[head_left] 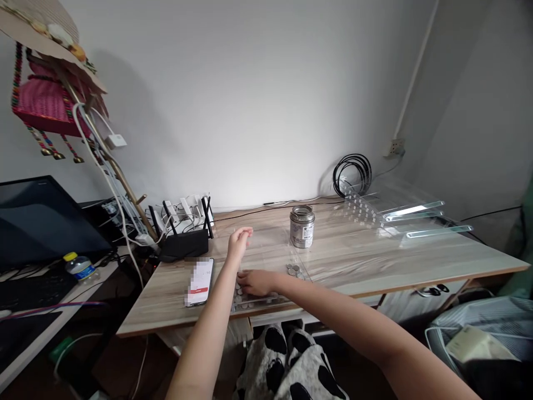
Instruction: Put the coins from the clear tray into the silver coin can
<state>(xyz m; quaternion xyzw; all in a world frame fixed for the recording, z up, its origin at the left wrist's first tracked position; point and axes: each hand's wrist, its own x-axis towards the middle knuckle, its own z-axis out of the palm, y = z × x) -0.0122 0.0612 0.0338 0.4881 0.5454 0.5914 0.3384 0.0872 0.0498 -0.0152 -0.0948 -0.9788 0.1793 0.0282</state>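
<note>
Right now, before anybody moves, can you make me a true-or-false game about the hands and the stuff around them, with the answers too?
1. The left hand is apart from the can. True.
2. The right hand is by the coins. True.
3. The can lies on its side. False: it stands upright.
4. The phone is to the right of the bottle. True.
5. The bottle has a red cap. False: its cap is yellow.
6. The coins are to the left of the phone. False: they are to its right.
</note>
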